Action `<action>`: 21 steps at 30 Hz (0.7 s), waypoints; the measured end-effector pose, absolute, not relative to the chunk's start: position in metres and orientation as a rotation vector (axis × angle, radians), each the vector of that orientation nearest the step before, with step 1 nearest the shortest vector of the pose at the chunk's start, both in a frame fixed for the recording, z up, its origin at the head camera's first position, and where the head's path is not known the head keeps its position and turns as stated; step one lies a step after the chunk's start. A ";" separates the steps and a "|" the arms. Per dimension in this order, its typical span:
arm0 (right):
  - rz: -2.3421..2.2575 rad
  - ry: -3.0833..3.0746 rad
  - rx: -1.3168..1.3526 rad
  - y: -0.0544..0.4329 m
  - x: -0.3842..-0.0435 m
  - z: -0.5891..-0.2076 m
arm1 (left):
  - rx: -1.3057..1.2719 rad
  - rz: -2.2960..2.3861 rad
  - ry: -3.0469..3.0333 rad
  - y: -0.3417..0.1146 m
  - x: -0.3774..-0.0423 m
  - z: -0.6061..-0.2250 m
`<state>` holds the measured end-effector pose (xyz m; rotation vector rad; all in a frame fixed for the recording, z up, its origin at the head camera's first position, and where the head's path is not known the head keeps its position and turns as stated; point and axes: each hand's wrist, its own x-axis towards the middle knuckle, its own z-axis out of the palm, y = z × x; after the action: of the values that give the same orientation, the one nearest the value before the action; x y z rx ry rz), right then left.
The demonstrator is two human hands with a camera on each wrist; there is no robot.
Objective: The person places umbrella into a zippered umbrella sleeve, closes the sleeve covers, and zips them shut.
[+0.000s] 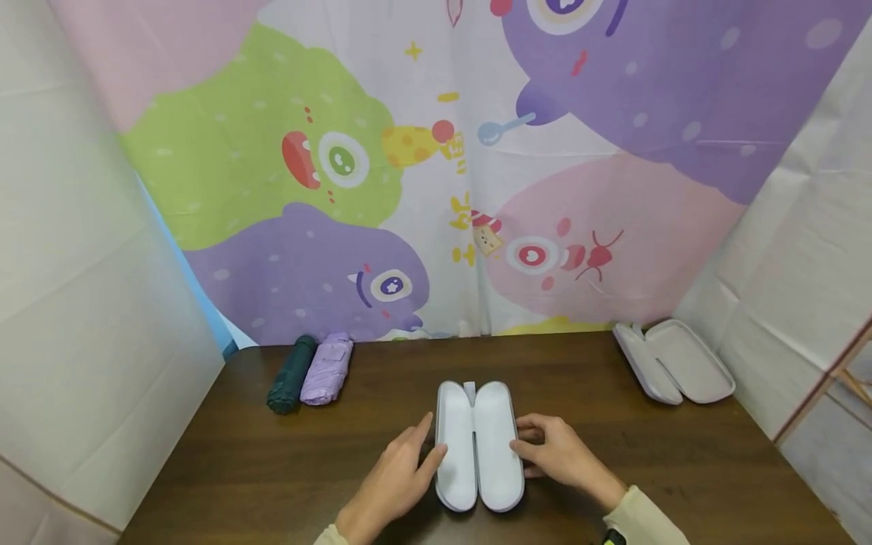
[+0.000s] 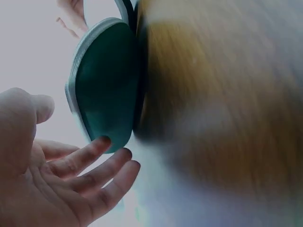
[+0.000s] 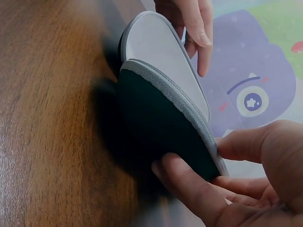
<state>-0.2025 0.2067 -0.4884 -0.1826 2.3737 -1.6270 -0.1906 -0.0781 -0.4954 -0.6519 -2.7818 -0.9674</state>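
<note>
An unfolded umbrella case [image 1: 496,446], white inside with a dark green shell [image 3: 156,123] and grey edging, lies with its two long halves spread side by side on the table in the head view. My right hand [image 1: 555,452] pinches the outer edge of the right half, thumb on the rim and fingers against the green shell. On the other side, my left hand [image 1: 398,473] is at the left half's edge, its thumb tip overlapping the rim in the head view. In the left wrist view that hand's fingers [image 2: 92,177] are loosely extended beside the shell.
Two folded umbrellas, one dark green [image 1: 291,375] and one lilac [image 1: 328,369], lie at the back left of the brown table [image 1: 579,371]. A second unfolded case [image 1: 691,359], pale grey, lies at the back right. A cartoon-printed cloth [image 1: 436,288] hangs behind the table.
</note>
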 end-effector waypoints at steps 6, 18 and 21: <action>-1.628 2.374 -0.173 0.207 -0.200 -0.488 | -0.574 -0.923 -2.773 -0.090 -0.196 -0.491; -1.633 2.376 -0.148 0.204 -0.199 -0.488 | -0.463 -0.687 -2.685 -0.155 -0.221 -0.468; -1.641 2.376 -0.142 0.204 -0.199 -0.489 | -0.441 -0.643 -2.674 -0.174 -0.227 -0.464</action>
<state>-0.1989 0.2038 -0.4893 -0.1421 2.3763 -1.6407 -0.2271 -0.1743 -0.4643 -0.4415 -2.6742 -0.6433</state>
